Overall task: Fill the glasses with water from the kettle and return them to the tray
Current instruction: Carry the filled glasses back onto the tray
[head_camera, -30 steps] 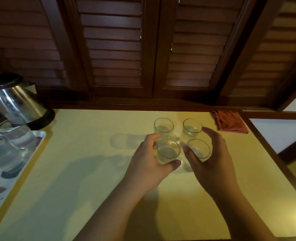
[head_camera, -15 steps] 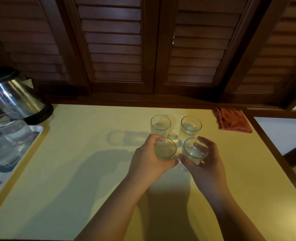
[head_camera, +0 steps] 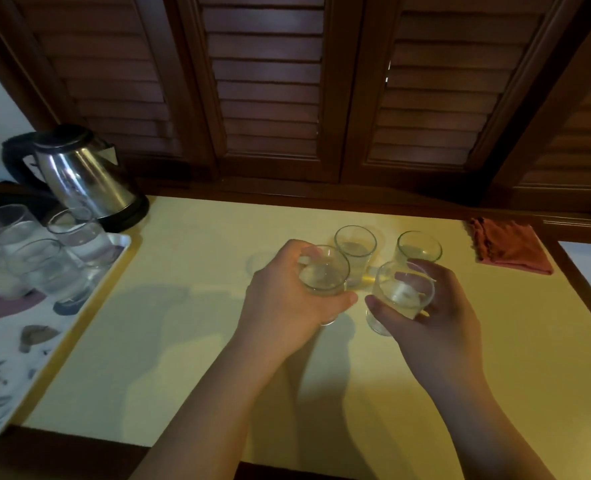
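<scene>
Looking down from the head camera, a yellow table [head_camera: 183,341] carries four clear glasses with water in them near its middle. The left hand [head_camera: 280,303] has its grip curled round the near-left glass [head_camera: 323,275], thumb on the near side and fingers on the far side. The right hand [head_camera: 432,317] has its grip wrapped round the near-right glass [head_camera: 399,292], which leans a little to the left; whether either glass is lifted clear of the table cannot be told. Just behind them stand the far-left glass [head_camera: 354,247] and the far-right glass [head_camera: 419,247], both upright and untouched. At the left edge lies a patterned tray [head_camera: 17,348] with a yellow rim, bearing three glasses [head_camera: 48,268] grouped at its far end. A steel kettle [head_camera: 82,178] on a black base stands just behind the tray. A folded reddish cloth [head_camera: 510,251] lies at the table's far right corner, well apart from the hands. Dark wooden louvred shutters [head_camera: 270,81] fill the background.
</scene>
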Available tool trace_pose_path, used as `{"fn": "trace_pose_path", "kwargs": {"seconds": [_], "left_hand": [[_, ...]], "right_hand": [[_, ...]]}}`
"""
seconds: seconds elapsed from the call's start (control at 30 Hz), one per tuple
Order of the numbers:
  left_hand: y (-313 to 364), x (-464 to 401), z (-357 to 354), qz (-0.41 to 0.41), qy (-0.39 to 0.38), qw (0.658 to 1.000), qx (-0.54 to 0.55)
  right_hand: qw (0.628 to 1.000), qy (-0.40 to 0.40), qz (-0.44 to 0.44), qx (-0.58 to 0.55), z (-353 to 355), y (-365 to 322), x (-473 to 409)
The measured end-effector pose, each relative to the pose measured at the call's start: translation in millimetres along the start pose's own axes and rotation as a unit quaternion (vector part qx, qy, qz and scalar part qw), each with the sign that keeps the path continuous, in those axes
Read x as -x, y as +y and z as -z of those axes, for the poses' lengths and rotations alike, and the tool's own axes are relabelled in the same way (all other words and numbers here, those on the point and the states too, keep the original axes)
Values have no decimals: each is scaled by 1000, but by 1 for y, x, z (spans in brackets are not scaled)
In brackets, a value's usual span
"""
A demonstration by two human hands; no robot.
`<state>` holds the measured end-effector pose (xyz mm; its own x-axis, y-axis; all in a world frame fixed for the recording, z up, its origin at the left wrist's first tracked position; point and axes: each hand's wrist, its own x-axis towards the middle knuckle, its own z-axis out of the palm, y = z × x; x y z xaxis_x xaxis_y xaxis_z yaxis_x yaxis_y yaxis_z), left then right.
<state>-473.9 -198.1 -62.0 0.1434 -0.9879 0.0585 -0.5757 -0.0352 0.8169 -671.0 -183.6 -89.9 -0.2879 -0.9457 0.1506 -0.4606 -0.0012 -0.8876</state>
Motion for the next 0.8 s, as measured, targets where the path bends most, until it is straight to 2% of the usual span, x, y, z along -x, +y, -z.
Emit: {"fn": "trace_pose_path", "kwargs": {"seconds": [0.17,0.43,0.67,0.8], "left_hand": [[-13,10,53,17,24,1000,-3],[-64,38,152,61,112,992,-17],[-116,58,235,93,161,982,-23],[-148,65,276,115,163,979,-31]], "right_hand": [[997,-53,35,-37,-32,-28,10],[985,-139,99,-38,-114,-70,38],[970,-205,103,-77,-190,-118,72],[960,-243,103,-97,-231,-144,94]]}}
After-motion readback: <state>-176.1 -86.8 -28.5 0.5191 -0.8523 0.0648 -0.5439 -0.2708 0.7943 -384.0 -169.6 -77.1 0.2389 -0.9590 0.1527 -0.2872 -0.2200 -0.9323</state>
